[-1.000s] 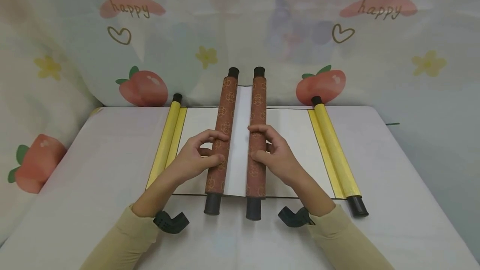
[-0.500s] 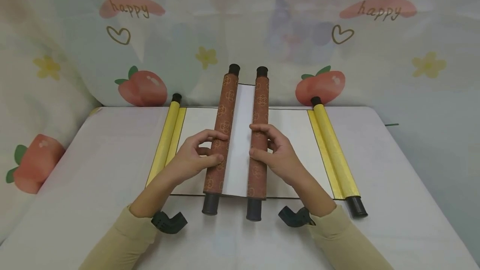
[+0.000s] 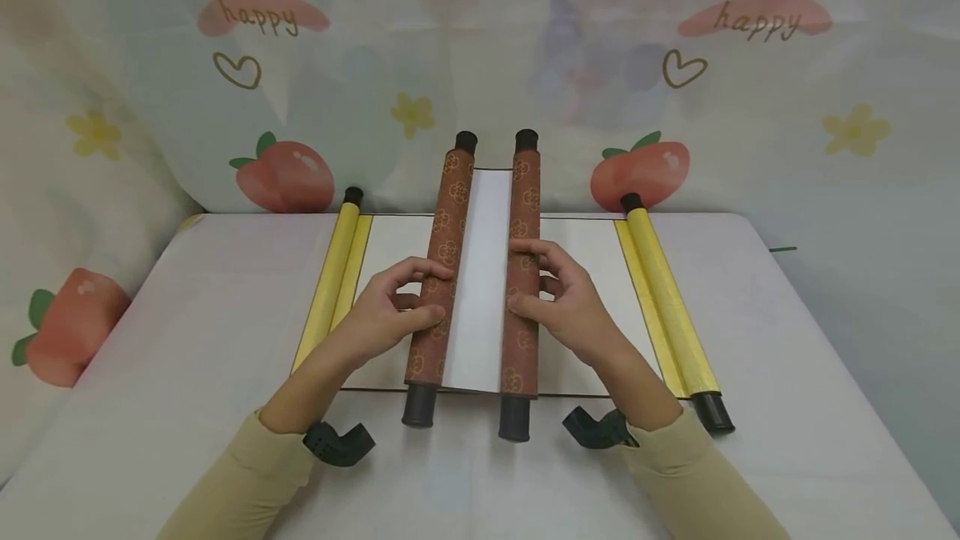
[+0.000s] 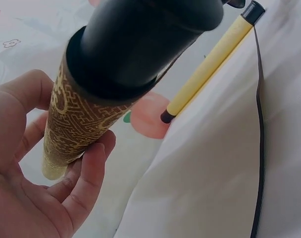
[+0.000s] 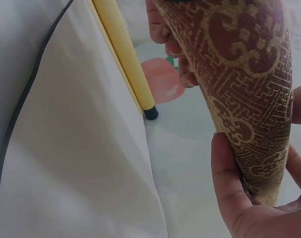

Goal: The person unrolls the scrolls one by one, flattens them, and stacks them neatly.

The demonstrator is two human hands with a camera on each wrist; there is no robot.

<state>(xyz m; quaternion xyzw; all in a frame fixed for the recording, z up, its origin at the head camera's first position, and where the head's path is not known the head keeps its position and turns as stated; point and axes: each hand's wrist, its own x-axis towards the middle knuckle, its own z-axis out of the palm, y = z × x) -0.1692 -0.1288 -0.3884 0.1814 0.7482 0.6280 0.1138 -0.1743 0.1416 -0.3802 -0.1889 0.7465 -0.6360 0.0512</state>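
Head view | brown patterned scroll (image 3: pixel 477 273), black-capped, part-unrolled; left hand (image 3: pixel 393 307), right hand (image 3: pixel 562 302) each grasping a roller

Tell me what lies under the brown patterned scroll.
Under the brown scroll lies the opened yellow-edged scroll, its pale sheet spread on the white table. The left hand and right hand grip the brown rollers; whatever is directly beneath them is covered.

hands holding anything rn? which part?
Yes. Left hand grips the left brown scroll roller mid-length; right hand grips the right brown scroll roller mid-length.
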